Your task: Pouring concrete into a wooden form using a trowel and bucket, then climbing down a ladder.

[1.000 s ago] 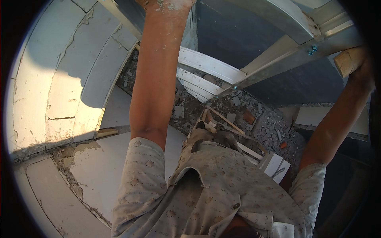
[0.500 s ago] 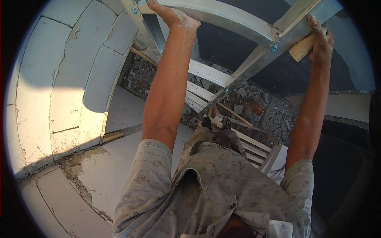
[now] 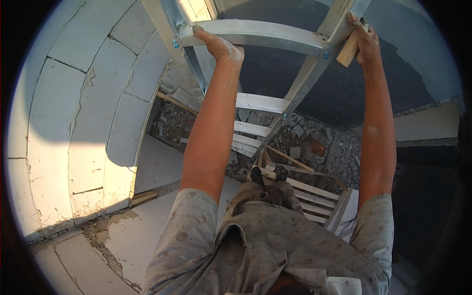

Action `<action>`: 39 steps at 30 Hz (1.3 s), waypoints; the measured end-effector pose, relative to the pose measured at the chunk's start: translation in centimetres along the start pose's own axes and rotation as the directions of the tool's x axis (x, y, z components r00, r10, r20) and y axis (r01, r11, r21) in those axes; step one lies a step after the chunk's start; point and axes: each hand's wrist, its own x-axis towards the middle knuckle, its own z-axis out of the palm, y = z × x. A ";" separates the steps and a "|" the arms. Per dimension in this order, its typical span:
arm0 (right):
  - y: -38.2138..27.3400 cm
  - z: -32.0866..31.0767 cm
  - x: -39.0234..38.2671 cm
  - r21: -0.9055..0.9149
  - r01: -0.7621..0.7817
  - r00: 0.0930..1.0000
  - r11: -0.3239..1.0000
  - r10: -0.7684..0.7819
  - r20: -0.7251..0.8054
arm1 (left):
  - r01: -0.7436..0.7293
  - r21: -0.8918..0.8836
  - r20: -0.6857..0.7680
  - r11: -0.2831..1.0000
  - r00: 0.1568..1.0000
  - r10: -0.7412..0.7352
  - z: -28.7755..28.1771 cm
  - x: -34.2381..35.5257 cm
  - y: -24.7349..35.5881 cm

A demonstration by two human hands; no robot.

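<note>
A silver metal ladder (image 3: 300, 86) rises in front of me. My left hand (image 3: 223, 47) is closed round one of its upper rungs (image 3: 275, 35), near the left rail; the thumb lies on top and the other fingers are hidden. At the right rail (image 3: 339, 24), my right hand (image 3: 368, 45) is closed on a short wooden handle (image 3: 348, 51), its thumb against the rail. What the handle belongs to is hidden behind the hand and rail. Greyish smears mark both hands.
A pale block wall (image 3: 73, 123) stands at the left. Broken rubble (image 3: 344, 152) covers the ground below, beside a slatted wooden piece (image 3: 314, 200) at my feet. Dark panels (image 3: 275, 69) lie beyond the ladder, and a pale ledge (image 3: 427, 125) runs at the right.
The view has shifted, so the ladder's upper part appears lower and further left. Both hands keep their holds, the left on the rung and the right on the wooden handle.
</note>
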 end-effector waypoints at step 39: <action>-3.1 6.7 -5.9 0.118 0.133 0.948 0.984 -0.091 -0.305 | -0.123 -0.137 0.111 0.983 0.984 0.138 0.9 -3.4 5.7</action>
